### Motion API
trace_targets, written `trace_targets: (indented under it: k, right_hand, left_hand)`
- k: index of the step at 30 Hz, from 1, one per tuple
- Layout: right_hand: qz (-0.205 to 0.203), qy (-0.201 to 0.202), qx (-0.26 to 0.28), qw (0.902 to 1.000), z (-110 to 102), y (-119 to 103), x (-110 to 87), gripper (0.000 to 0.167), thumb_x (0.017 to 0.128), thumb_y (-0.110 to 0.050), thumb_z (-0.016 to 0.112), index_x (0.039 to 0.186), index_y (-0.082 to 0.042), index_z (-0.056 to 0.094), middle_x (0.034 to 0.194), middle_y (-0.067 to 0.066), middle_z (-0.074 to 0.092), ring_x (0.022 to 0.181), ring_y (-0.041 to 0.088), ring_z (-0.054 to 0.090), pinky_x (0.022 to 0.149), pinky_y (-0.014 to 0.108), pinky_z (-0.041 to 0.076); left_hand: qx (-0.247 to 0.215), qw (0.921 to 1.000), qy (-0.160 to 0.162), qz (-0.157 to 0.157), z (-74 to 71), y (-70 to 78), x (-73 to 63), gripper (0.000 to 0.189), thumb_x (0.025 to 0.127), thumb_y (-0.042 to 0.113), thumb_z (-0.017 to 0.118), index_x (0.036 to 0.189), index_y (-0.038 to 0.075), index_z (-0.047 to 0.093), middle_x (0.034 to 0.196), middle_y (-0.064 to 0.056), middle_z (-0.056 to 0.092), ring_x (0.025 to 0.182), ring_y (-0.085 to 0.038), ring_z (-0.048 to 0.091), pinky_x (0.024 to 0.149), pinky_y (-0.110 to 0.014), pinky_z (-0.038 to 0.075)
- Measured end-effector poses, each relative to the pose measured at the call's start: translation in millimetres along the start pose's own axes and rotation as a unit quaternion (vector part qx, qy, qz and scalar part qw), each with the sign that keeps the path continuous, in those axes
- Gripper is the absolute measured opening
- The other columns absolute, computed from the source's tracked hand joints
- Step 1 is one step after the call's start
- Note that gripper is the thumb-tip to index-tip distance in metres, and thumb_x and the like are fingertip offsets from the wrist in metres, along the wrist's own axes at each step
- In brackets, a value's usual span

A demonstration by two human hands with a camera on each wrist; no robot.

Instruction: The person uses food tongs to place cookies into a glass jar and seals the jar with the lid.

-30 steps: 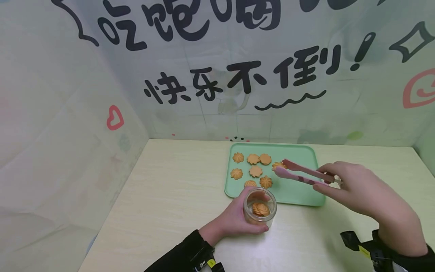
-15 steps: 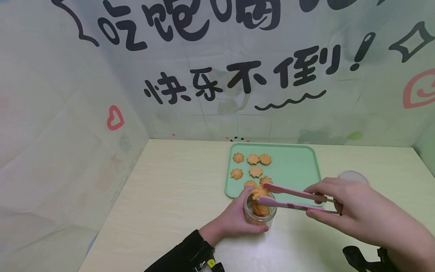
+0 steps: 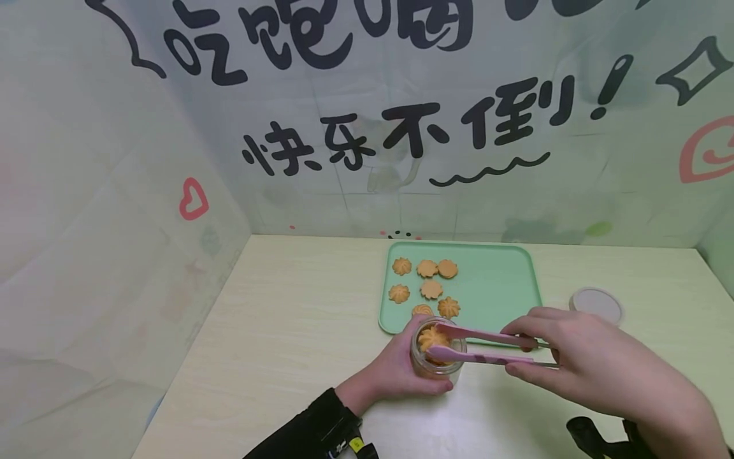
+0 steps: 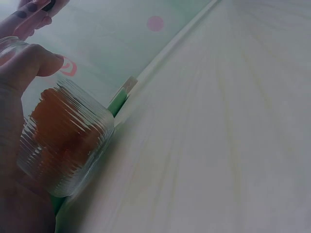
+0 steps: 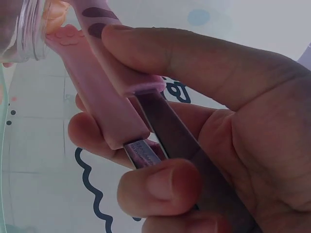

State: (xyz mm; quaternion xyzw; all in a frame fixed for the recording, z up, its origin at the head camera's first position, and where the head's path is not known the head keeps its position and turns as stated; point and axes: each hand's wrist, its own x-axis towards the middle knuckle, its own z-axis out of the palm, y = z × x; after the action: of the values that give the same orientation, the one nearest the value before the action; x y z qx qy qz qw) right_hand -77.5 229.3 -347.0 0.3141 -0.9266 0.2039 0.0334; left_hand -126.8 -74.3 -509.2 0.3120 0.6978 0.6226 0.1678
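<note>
My left hand (image 3: 395, 366) grips a clear glass jar (image 3: 421, 366) from its left side, thumb round the front. Cookies (image 4: 63, 126) show through the ribbed glass in the left wrist view. My right hand (image 3: 579, 357) holds pink tongs (image 3: 487, 358) between thumb and fingers; their metal arms (image 5: 180, 141) run back into the palm in the right wrist view. The tong tips are at the jar's mouth, on either side of a flower-shaped cookie (image 3: 432, 339), which overlaps the opening. Paw-like bumps mark one tong tip (image 5: 68, 36).
Behind the jar lies a green tray (image 3: 499, 274) with several cookies on its left half, among them a star-ridged cookie (image 3: 448, 307). A round whitish lid (image 3: 596, 305) lies right of the tray, partly behind my right hand. A printed cloth wall (image 3: 344, 210) closes the back.
The tongs have carried a cookie from the tray's middle leftward and nearer, over the jar, then lower into its mouth. The lid has come into sight. My left hand and the jar stay put.
</note>
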Motion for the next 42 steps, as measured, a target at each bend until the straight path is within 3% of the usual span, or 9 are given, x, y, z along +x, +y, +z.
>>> trace_targets:
  k: [8,15,20,23,25,28,33,35,42]
  right_hand:
    - [0.026,-0.028,0.005,0.9993,2,-1,1.5,0.028,0.090,-0.040,0.092,0.112,-0.030,0.078,0.094,-0.026,0.060,0.077,-0.007,0.049,0.063,0.023,0.047]
    - [0.036,-0.014,-0.004,0.9992,1,-5,-0.4,0.030,0.087,-0.039,0.094,0.110,-0.031,0.077,0.091,-0.027,0.056,0.076,-0.007,0.047,0.062,0.023,0.046]
    - [0.033,-0.002,-0.008,0.9994,0,-6,0.1,0.031,0.085,-0.038,0.095,0.109,-0.030,0.077,0.093,-0.025,0.059,0.077,-0.006,0.049,0.062,0.024,0.048]
    - [0.029,0.021,-0.013,0.9993,-3,-6,0.9,0.033,0.085,-0.039,0.095,0.110,-0.030,0.076,0.093,-0.026,0.060,0.077,-0.005,0.048,0.063,0.024,0.048]
    - [0.020,0.052,-0.025,0.9981,-4,-6,1.8,0.034,0.083,-0.040,0.096,0.110,-0.031,0.076,0.090,-0.028,0.059,0.074,-0.006,0.047,0.068,0.027,0.047]
    - [0.021,0.095,-0.020,0.9950,-6,-5,4.8,0.035,0.083,-0.037,0.097,0.110,-0.029,0.077,0.087,-0.026,0.058,0.067,-0.007,0.045,0.064,0.027,0.045]
    - [0.077,0.126,0.010,0.9890,-5,5,16.1,0.032,0.089,-0.032,0.093,0.112,-0.019,0.074,0.091,-0.012,0.062,0.059,-0.001,0.043,0.052,0.024,0.040]
    - [0.099,0.133,0.000,0.9861,0,13,22.3,0.033,0.091,-0.034,0.091,0.112,-0.016,0.074,0.093,-0.007,0.065,0.060,0.004,0.043,0.053,0.026,0.040]
    - [0.157,0.071,-0.017,0.9849,27,42,44.1,0.040,0.096,-0.041,0.084,0.114,-0.007,0.074,0.091,0.003,0.069,0.072,0.017,0.057,0.059,0.035,0.048]
  left_hand:
    - [0.003,1.0000,-0.002,0.005,0.1,-0.3,0.1,0.089,0.081,0.009,0.095,0.152,0.026,0.043,0.146,0.003,0.060,0.129,-0.015,0.064,0.109,-0.036,0.057]
    - [0.003,1.0000,-0.001,0.008,0.2,0.6,-0.4,0.088,0.081,0.007,0.095,0.151,0.026,0.044,0.146,0.003,0.060,0.133,-0.021,0.063,0.112,-0.036,0.055]
    - [0.001,1.0000,-0.003,0.008,0.1,-0.7,-0.9,0.086,0.082,0.008,0.095,0.150,0.023,0.044,0.145,0.001,0.061,0.132,-0.019,0.063,0.113,-0.037,0.054]
    - [0.003,1.0000,-0.003,0.008,0.3,-0.2,-1.0,0.086,0.083,0.010,0.095,0.151,0.022,0.044,0.144,0.001,0.062,0.131,-0.017,0.064,0.113,-0.037,0.054]
    - [0.004,1.0000,-0.003,0.008,0.7,0.5,-0.7,0.086,0.082,0.009,0.095,0.151,0.023,0.044,0.146,0.001,0.061,0.132,-0.017,0.063,0.114,-0.037,0.053]
    - [0.007,0.9999,-0.001,0.012,0.9,0.9,-0.4,0.088,0.082,0.009,0.095,0.152,0.024,0.044,0.146,0.000,0.061,0.134,-0.020,0.062,0.116,-0.037,0.051]
    - [0.002,0.9999,-0.002,0.013,1.1,1.9,0.1,0.088,0.081,0.007,0.096,0.151,0.025,0.046,0.145,0.000,0.061,0.138,-0.021,0.059,0.119,-0.038,0.049]
    - [0.001,0.9999,-0.002,0.011,1.1,2.1,0.1,0.088,0.081,0.008,0.096,0.150,0.025,0.046,0.145,0.001,0.061,0.138,-0.020,0.059,0.119,-0.037,0.049]
    - [-0.003,0.9999,-0.003,0.013,1.2,2.4,0.8,0.088,0.081,0.007,0.096,0.151,0.024,0.046,0.145,0.001,0.061,0.138,-0.020,0.059,0.118,-0.038,0.049]
